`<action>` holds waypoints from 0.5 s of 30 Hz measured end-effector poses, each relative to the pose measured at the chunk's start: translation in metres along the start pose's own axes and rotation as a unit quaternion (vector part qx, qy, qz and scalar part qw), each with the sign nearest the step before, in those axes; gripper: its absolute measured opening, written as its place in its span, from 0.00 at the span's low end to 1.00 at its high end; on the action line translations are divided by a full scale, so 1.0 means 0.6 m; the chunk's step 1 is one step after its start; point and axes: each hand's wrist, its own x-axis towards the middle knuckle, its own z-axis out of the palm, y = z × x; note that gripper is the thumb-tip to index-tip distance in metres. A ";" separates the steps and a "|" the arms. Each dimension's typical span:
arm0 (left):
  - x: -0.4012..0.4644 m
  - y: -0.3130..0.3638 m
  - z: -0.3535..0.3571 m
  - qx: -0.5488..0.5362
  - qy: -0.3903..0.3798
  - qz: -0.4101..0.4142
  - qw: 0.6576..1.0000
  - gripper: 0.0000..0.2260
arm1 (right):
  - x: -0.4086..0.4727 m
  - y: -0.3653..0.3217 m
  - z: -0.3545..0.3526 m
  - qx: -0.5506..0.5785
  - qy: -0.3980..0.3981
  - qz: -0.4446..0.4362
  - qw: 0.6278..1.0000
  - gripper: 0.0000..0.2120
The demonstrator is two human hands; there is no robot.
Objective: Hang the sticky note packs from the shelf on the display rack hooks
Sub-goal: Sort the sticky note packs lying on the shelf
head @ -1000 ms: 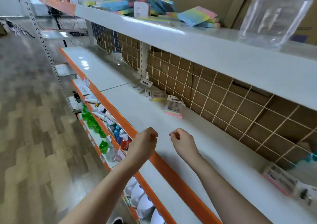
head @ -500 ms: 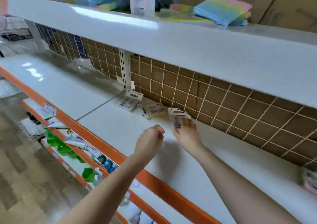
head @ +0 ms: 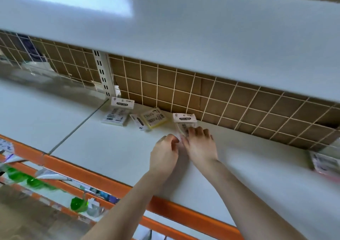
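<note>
We reach for a sticky note pack (head: 184, 122) on the shelf (head: 92, 138).
Our right hand (head: 199, 144) grips its lower edge, left hand (head: 164, 152) curled beside, apparently empty; a shallow hold could let it slip.

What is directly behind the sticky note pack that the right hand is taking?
Behind the sticky note pack under the right hand stands a white wire grid with brown cardboard behind it. The fingers cover the pack's front part, so that part cannot be seen.

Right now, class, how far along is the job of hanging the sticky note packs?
Done: nothing visibly hung; no hooks in view. In hand: the right hand grips one pack, the left hand closing in. Left: two packs lie on the shelf.
</note>
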 end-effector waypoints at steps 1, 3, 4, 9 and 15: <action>0.003 0.001 0.003 0.006 0.000 0.007 1.000 0.11 | 0.002 0.002 -0.008 0.016 0.002 -0.008 1.000 0.18; 0.009 0.005 0.008 0.025 0.004 0.028 0.999 0.13 | 0.004 0.013 -0.020 0.097 0.016 0.007 0.995 0.14; 0.012 0.008 0.013 0.038 0.010 0.050 0.998 0.14 | 0.003 0.022 -0.030 0.195 0.021 0.047 0.979 0.11; 0.045 0.023 0.041 0.138 -0.022 0.135 0.981 0.17 | -0.008 0.085 -0.027 0.432 0.027 0.254 0.865 0.05; 0.060 0.024 0.054 0.299 -0.047 0.172 0.937 0.20 | -0.039 0.115 -0.050 0.486 -0.029 0.320 0.813 0.09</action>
